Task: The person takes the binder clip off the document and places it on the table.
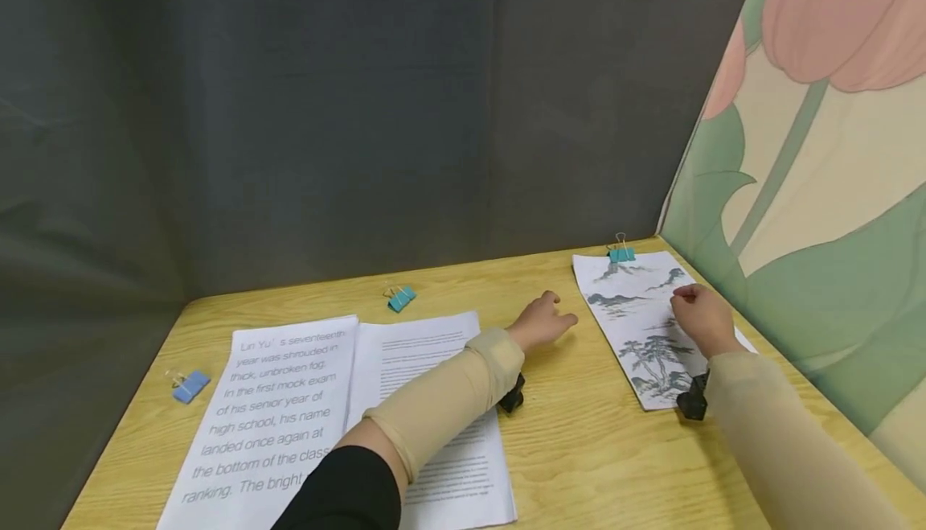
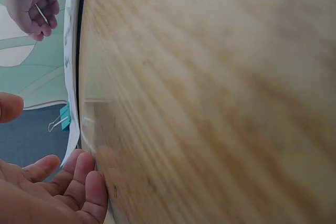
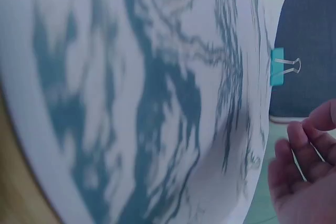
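On the right of the table lies a stack of sheets with an ink landscape. A teal binder clip grips its far edge, wire handles standing up. My right hand hovers over the right part of this stack, fingers loosely curled and nothing visible between them; the clip is beyond the fingers in the right wrist view. To the left of the stack, my left hand is low over the bare wood with relaxed fingers, holding nothing. Its fingertips appear close to the tabletop in the left wrist view.
Large-print pages and small-print pages lie side by side on the left, the latter partly under my left forearm. A loose teal binder clip is behind them, a blue one at far left. A dark curtain backs the table.
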The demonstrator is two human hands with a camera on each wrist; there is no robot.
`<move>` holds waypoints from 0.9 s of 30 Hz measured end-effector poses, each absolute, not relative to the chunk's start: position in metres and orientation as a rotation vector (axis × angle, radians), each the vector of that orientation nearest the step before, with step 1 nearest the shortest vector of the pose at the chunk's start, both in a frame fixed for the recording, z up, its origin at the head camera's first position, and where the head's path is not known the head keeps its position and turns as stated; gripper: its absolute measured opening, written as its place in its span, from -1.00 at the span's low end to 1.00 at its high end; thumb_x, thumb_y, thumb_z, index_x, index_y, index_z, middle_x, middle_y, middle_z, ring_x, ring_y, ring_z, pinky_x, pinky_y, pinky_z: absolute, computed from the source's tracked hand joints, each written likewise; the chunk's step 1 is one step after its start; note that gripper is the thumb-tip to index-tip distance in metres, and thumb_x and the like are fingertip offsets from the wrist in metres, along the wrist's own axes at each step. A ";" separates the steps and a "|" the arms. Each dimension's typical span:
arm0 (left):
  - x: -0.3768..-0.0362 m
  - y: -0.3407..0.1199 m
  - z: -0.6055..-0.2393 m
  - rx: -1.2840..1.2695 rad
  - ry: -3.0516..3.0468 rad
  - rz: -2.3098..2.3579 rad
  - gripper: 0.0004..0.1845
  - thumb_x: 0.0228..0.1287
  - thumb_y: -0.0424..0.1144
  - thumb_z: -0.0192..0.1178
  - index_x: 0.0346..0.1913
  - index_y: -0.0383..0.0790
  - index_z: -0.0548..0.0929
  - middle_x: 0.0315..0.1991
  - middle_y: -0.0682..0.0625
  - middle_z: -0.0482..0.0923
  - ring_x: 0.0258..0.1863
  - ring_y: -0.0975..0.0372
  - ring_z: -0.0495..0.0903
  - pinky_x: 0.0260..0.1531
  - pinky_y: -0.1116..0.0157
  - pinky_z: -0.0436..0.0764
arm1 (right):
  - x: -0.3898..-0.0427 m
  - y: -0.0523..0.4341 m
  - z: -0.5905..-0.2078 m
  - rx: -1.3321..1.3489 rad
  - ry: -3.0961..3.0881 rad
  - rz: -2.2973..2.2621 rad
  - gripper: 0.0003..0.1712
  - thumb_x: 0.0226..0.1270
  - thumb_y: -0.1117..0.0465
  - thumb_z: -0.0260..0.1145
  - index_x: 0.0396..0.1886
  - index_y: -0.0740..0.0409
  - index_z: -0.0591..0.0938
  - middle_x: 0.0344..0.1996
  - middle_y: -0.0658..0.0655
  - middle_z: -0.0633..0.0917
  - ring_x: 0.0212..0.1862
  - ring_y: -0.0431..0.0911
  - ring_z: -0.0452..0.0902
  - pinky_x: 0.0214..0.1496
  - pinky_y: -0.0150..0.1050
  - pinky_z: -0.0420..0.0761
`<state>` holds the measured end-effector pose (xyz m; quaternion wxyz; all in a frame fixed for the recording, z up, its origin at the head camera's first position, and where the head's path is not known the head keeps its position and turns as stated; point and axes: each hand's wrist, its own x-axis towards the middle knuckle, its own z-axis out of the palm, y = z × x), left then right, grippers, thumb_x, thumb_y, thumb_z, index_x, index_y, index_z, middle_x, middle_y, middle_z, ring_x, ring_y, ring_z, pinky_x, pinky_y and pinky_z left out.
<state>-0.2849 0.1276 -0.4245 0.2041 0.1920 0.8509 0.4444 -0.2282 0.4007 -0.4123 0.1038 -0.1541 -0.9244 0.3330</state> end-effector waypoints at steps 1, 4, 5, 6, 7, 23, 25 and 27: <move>-0.285 0.128 -0.424 0.541 2.383 1.225 -0.36 0.56 -0.03 0.12 0.53 -0.26 0.29 0.15 -0.16 0.60 -0.26 0.23 0.57 -0.15 0.22 0.54 | -0.228 0.402 -0.413 -0.472 -2.714 0.977 -0.53 0.55 0.18 0.02 0.11 0.55 0.53 0.00 0.56 0.58 -0.02 0.34 0.50 -0.16 0.00 0.47; -0.285 0.131 -0.425 0.545 2.399 1.204 -0.36 0.57 -0.04 0.12 0.54 -0.26 0.28 0.04 -0.14 0.65 -0.38 0.24 0.53 -0.23 0.22 0.51 | -0.227 0.407 -0.416 -0.491 -2.716 0.941 -0.51 0.52 0.18 0.04 0.11 0.59 0.53 0.05 0.60 0.57 0.03 0.43 0.49 -0.07 0.12 0.51; -0.285 0.132 -0.425 0.547 2.399 1.201 -0.36 0.57 -0.05 0.12 0.54 -0.26 0.28 0.05 -0.15 0.65 -0.38 0.22 0.55 -0.22 0.21 0.52 | -0.227 0.408 -0.417 -0.494 -2.729 0.916 -0.50 0.51 0.18 0.04 0.11 0.59 0.53 0.07 0.62 0.56 0.05 0.45 0.48 -0.04 0.16 0.51; -0.284 0.133 -0.426 0.546 2.398 1.200 -0.36 0.56 -0.04 0.12 0.54 -0.25 0.28 0.12 -0.13 0.62 -0.28 0.22 0.60 -0.17 0.21 0.55 | -0.226 0.411 -0.419 -0.494 -2.748 0.887 -0.49 0.49 0.18 0.03 0.11 0.59 0.53 0.08 0.62 0.56 0.07 0.48 0.48 -0.01 0.21 0.51; -0.283 0.134 -0.426 0.545 2.392 1.198 -0.35 0.56 -0.03 0.13 0.54 -0.24 0.28 0.17 -0.13 0.60 -0.21 0.19 0.63 -0.13 0.21 0.57 | -0.225 0.413 -0.420 -0.496 -2.774 0.859 -0.47 0.49 0.17 0.02 0.13 0.60 0.52 0.10 0.64 0.54 0.08 0.51 0.46 0.01 0.26 0.49; -0.272 0.157 -0.421 0.524 2.314 1.239 -0.37 0.55 0.00 0.14 0.52 -0.16 0.29 0.39 -0.12 0.44 0.10 0.10 0.62 0.06 0.16 0.58 | -0.222 0.437 -0.412 -0.604 -2.950 0.771 -0.30 0.48 0.06 0.03 0.30 0.62 0.33 0.24 0.70 0.38 0.21 0.61 0.33 0.07 0.37 0.43; -0.271 0.160 -0.421 0.524 2.277 1.250 -0.37 0.55 -0.01 0.15 0.53 -0.15 0.28 0.40 -0.12 0.41 0.15 0.09 0.60 0.06 0.15 0.59 | -0.221 0.438 -0.413 -0.626 -2.945 0.793 -0.31 0.45 0.08 0.04 0.30 0.63 0.32 0.25 0.71 0.38 0.22 0.61 0.32 0.09 0.37 0.44; -0.270 0.162 -0.421 0.518 2.236 1.263 -0.36 0.55 -0.01 0.15 0.54 -0.15 0.26 0.42 -0.12 0.39 0.16 0.08 0.60 0.06 0.15 0.59 | -0.220 0.438 -0.414 -0.644 -2.946 0.818 -0.30 0.44 0.10 0.04 0.31 0.64 0.31 0.26 0.71 0.36 0.24 0.60 0.30 0.13 0.37 0.42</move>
